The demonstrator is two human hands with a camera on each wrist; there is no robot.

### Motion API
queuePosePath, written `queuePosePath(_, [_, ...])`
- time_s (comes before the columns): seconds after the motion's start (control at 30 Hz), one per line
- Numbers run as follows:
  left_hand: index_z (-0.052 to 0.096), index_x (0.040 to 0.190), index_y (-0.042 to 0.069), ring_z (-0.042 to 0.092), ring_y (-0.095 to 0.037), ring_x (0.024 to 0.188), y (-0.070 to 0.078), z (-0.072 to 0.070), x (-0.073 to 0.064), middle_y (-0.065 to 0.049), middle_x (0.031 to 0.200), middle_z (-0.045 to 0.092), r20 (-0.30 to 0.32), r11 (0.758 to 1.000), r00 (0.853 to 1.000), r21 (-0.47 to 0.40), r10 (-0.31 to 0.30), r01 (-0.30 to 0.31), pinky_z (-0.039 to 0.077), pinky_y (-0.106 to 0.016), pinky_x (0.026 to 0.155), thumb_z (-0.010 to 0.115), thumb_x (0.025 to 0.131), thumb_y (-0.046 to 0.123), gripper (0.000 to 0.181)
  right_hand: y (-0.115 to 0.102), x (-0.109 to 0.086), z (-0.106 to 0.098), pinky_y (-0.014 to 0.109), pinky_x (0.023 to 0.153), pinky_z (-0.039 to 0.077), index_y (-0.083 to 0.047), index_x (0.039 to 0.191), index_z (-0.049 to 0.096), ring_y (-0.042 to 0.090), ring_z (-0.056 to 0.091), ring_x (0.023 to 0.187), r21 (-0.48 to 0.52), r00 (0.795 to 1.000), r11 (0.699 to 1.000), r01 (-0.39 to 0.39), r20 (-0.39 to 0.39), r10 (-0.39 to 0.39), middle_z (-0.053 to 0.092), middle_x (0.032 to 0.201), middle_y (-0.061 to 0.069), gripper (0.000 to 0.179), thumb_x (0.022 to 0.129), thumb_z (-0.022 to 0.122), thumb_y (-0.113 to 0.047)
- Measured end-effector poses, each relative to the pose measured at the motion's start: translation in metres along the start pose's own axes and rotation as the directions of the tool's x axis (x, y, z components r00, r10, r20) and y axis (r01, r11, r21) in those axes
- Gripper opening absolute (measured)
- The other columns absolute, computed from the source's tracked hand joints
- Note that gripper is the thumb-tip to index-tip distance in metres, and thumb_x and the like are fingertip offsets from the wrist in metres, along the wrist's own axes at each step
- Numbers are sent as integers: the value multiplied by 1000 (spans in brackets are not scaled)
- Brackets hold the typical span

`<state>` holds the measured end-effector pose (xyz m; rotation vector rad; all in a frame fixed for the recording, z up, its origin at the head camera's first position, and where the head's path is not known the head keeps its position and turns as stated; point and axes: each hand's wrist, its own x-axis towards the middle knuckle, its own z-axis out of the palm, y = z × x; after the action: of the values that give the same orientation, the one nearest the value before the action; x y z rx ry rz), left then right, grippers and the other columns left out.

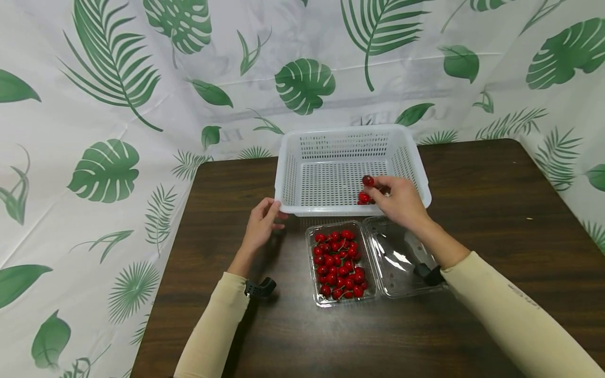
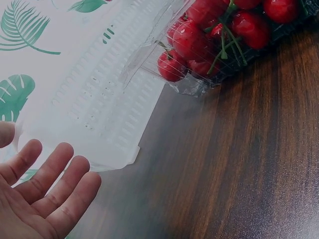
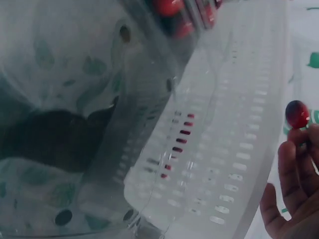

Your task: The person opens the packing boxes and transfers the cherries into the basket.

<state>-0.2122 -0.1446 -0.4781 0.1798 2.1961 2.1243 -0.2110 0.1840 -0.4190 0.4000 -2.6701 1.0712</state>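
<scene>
Between thumb and fingers my right hand (image 1: 399, 199) pinches a dark red cherry (image 1: 368, 180), held over the right front part of a white slotted basket (image 1: 350, 211). A few more cherries (image 1: 363, 197) lie in the basket just under that hand. In the right wrist view the pinched cherry (image 3: 297, 114) shows above the basket rim, at the fingertips. My left hand (image 1: 261, 223) is at the basket's front left corner, thumb at the rim. Its fingers (image 2: 75, 199) are spread and loosely bent beside the basket wall in the left wrist view.
In front of the basket a clear plastic clamshell box (image 1: 317, 302) holds many cherries with green stems. Its hinged lid (image 1: 397, 262) lies folded back to the right, beneath my right forearm. Behind the dark wooden table (image 1: 477, 184) hangs a white leaf-print cloth (image 1: 255, 79).
</scene>
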Motion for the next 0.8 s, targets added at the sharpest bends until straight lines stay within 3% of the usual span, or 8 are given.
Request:
queuePosePath(0.2, [49, 114, -18, 53, -62, 101, 21, 4, -8, -43, 107, 55, 3, 1000, 1000, 30, -4, 4, 50, -68, 80, 47, 104, 9, 29, 5, 5, 1, 38, 53, 45, -8, 93, 73, 22, 59, 64, -216, 998, 976, 27, 63, -14, 70, 81, 6, 12, 91, 65, -17])
queuePosePath(0.3, [49, 115, -18, 53, -61, 101, 15, 3, -6, -42, 107, 55, 7, 1000, 1000, 24, -1, 1, 51, -67, 79, 47, 104, 10, 30, 6, 7, 1, 41, 55, 47, -9, 91, 74, 24, 60, 65, -273, 995, 962, 17, 103, 12, 71, 81, 5, 12, 90, 65, -18])
queuePosePath(0.5, [51, 117, -14, 55, -59, 100, -6, 0, 2, -37, 107, 58, -8, 1000, 1000, 9, 4, -4, 53, -65, 77, 48, 105, 16, 32, 11, 7, 2, 43, 62, 50, -11, 90, 75, 24, 64, 71, -269, 991, 963, -11, 125, 47, 72, 83, 4, 13, 90, 67, -20])
queuePosePath(0.8, [54, 112, -10, 58, -55, 96, -9, 1, 3, -34, 103, 60, -39, 999, 999, 40, 23, -22, 59, -53, 70, 50, 104, 19, 30, 16, 4, 1, 45, 65, 50, -11, 95, 76, 27, 65, 81, -260, 987, 964, -56, 132, 93, 73, 90, 6, 17, 92, 65, -22])
